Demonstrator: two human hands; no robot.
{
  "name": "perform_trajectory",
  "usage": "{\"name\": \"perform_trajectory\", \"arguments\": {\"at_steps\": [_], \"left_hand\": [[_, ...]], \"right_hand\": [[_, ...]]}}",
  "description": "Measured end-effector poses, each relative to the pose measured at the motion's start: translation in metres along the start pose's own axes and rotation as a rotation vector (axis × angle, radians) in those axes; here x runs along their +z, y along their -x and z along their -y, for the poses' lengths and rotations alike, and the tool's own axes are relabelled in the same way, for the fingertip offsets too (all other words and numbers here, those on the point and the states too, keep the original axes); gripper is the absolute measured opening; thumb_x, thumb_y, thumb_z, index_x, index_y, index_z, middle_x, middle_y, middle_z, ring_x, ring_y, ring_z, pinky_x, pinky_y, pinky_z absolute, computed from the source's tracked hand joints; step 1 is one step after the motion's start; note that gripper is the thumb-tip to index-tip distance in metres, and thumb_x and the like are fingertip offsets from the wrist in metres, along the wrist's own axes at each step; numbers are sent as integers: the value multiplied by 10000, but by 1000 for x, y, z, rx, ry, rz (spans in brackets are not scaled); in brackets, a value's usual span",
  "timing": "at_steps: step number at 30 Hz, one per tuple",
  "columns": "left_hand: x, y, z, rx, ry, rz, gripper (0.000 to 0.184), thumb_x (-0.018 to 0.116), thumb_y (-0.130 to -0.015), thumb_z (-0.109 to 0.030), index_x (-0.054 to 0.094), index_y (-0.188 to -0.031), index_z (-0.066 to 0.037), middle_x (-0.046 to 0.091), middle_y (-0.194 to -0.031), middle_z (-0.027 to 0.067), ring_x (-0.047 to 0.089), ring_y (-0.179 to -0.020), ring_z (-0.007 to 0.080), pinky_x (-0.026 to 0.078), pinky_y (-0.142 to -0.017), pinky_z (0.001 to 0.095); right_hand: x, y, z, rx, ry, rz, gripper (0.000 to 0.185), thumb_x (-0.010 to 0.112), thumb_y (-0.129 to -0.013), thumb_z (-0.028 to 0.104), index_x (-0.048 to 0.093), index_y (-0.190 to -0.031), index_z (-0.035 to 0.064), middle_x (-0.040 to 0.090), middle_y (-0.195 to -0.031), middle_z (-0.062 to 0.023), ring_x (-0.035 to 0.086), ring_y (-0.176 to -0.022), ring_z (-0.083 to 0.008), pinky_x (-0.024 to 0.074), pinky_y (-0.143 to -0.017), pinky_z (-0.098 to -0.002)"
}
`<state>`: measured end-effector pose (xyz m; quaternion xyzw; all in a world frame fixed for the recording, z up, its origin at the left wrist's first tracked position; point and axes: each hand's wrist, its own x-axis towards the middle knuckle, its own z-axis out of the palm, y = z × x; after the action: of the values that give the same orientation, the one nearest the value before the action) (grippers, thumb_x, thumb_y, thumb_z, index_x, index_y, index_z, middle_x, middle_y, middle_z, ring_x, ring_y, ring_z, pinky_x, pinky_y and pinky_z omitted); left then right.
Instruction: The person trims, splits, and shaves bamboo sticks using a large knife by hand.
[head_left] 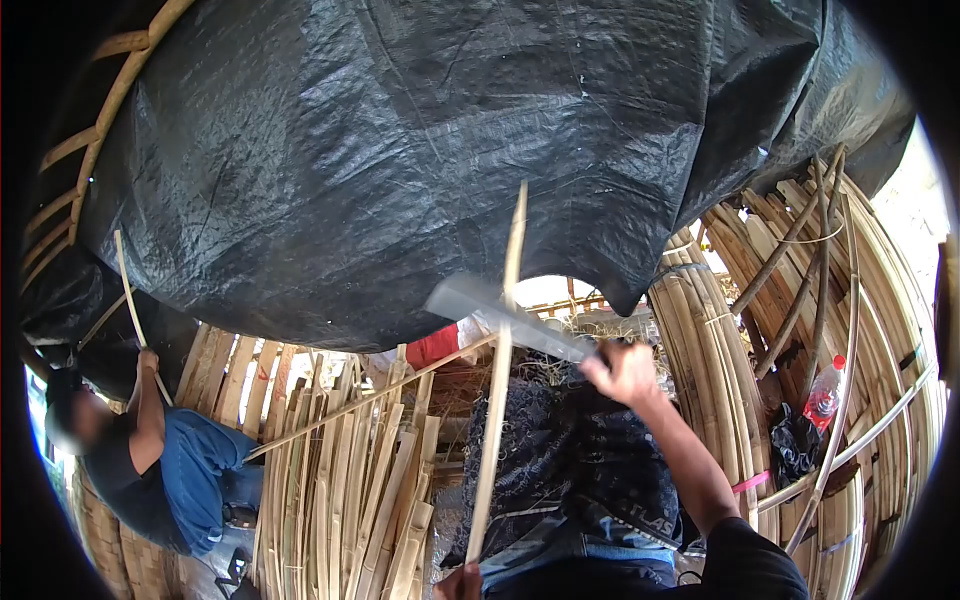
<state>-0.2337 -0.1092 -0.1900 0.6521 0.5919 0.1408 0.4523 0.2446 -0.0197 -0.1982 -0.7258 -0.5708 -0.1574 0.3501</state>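
Observation:
My right hand [627, 374] is closed around the handle of a machete [520, 322], whose broad, motion-blurred blade points up and left. The blade meets or crosses a long bamboo strip [492, 430] near its upper part; whether it is cutting in, I cannot tell. At the bottom edge my left hand [460, 583] is wrapped round the lower end of that strip, only partly in view. The strip stands nearly upright, its tapered tip against the dark tarp behind. Beneath both hands lie my legs in dark patterned clothing [590, 450], sprinkled with thin shavings.
A black tarp [400, 170] hangs low overhead. Split bamboo slats [340, 480] stand at left, where another person [150, 460] grips a long strip. Bundled bamboo [710, 350], poles [825, 240] and a red-labelled plastic bottle [823, 393] are at right.

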Motion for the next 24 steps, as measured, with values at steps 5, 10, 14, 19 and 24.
{"name": "perform_trajectory", "arguments": {"at_steps": [5, 10, 14, 19, 24], "left_hand": [[-2, 1, 15, 88, 201, -152, 418, 578, -1053, -356, 552, -758, -63, 381, -605, -26, 335, -554, 104, 277, -493, 333], [14, 2, -36, 35, 290, -142, 381, 588, -1050, -373, 637, -881, -35, 408, -647, -44, 352, -595, 74, 272, -507, 313], [22, -9, -31, 206, 198, -89, 397, 596, -1035, -395, 603, -884, -28, 427, -702, 6, 380, -652, 132, 305, -544, 377], [33, -3, -23, 118, 312, -131, 401, 601, -1033, -401, 633, -951, -10, 486, -766, 44, 420, -712, 154, 356, -589, 384], [20, 8, -41, 62, 262, -146, 374, 611, -1038, -372, 645, -987, -4, 535, -784, 73, 459, -727, 165, 374, -599, 394]], "right_hand": [[-20, -7, -44, 487, -99, -8, 504, 592, -998, 456, 744, -880, -10, 653, -624, -209, 685, -595, -385, 533, -590, -469], [-25, 25, -2, 291, -441, 30, 575, 610, -929, 549, 709, -915, -17, 581, -573, -170, 654, -571, -372, 511, -582, -449], [-25, 29, 36, 104, -444, 97, 513, 709, -866, 553, 722, -929, 44, 586, -577, -143, 637, -510, -355, 509, -527, -428], [-17, 29, 65, -137, -333, 128, 590, 705, -830, 696, 695, -874, 108, 625, -563, -64, 630, -464, -268, 488, -490, -397], [-22, 5, 55, -338, -105, -17, 595, 669, -824, 751, 626, -781, 159, 595, -547, 9, 577, -424, -163, 376, -488, -357]]}}
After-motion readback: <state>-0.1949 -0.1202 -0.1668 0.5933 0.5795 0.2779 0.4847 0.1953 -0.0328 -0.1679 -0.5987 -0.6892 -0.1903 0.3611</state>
